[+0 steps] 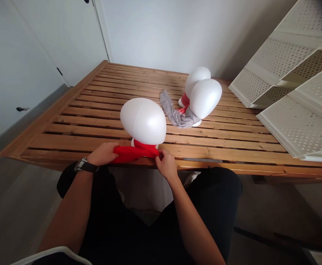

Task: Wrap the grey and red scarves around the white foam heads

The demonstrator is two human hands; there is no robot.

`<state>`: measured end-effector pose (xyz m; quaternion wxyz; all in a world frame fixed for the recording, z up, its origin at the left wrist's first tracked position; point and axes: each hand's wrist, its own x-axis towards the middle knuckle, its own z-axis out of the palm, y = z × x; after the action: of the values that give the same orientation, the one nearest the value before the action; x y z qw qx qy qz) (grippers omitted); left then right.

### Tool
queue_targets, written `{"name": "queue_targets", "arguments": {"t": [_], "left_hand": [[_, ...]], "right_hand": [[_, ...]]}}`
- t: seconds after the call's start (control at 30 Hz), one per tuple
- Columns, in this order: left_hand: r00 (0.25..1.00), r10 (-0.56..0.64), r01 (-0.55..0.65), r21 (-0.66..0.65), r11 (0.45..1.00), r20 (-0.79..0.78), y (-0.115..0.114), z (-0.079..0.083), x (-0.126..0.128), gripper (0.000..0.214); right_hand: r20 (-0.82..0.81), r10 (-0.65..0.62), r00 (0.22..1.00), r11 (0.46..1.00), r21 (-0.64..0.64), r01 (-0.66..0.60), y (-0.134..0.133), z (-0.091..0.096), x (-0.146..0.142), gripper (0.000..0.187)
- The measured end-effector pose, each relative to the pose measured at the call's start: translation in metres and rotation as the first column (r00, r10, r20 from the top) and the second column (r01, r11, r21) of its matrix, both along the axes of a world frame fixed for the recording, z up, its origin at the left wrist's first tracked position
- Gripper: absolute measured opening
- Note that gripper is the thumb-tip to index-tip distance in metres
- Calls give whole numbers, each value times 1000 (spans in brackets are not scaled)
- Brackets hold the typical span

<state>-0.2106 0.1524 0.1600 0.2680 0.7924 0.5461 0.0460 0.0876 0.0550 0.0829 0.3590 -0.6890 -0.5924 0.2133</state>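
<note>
— Where do we have the red scarf (130,153)?
— At the desk (95,110) edge, under the near foam head (143,120); our left hand (103,154) and right hand (165,164) both pinch it.

Bare forearms; a dark-strapped wristwatch (85,165) with a metal case on the left wrist; black trousers (139,228) below
</note>
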Motion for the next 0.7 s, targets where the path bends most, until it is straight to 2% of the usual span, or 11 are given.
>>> {"name": "queue_targets", "arguments": {"t": [0.07,0.13,0.17,0.23,0.27,0.3,0.4,0.53,0.57,0.63,0.7], "left_hand": [[989,-74,93,-143,985,132,-18,8,-8,16],[913,14,107,-273,956,408,-30,13,-20,19],[824,111,86,-317,944,556,-34,13,-26,25],[587,301,9,-378,926,751,-38,11,-34,34],[504,361,-24,-405,914,785,-38,10,-36,37],[473,399,-41,-433,901,785,-38,10,-36,38],[563,443,-51,-506,861,698,-35,15,-33,40],[517,450,-42,-504,863,728,-30,26,-31,40],[532,444,-29,-508,861,722,-27,29,-33,38],[667,390,-30,-499,866,636,-19,36,-38,34],[847,289,-141,-336,931,446,-12,45,-45,26]], "right_hand": [[-9,5,1000,1000,3,-5,3,-2,-1,10],[-22,10,1000,1000,-3,-10,7,-4,-1,9],[-24,16,1000,1000,-6,-16,8,-6,-1,9],[-21,24,999,1000,-7,-24,10,-8,-1,6],[-18,26,1000,1000,-3,-26,11,-9,0,6],[-17,25,1000,1000,3,-25,11,-10,0,6],[-23,16,1000,1000,21,-16,10,-10,0,12],[24,-4,1000,999,41,3,10,-8,1,14],[39,-9,999,999,51,7,10,-7,1,13],[57,-17,998,997,71,13,10,-7,1,12],[53,-19,998,997,82,15,9,-7,1,11]]}}
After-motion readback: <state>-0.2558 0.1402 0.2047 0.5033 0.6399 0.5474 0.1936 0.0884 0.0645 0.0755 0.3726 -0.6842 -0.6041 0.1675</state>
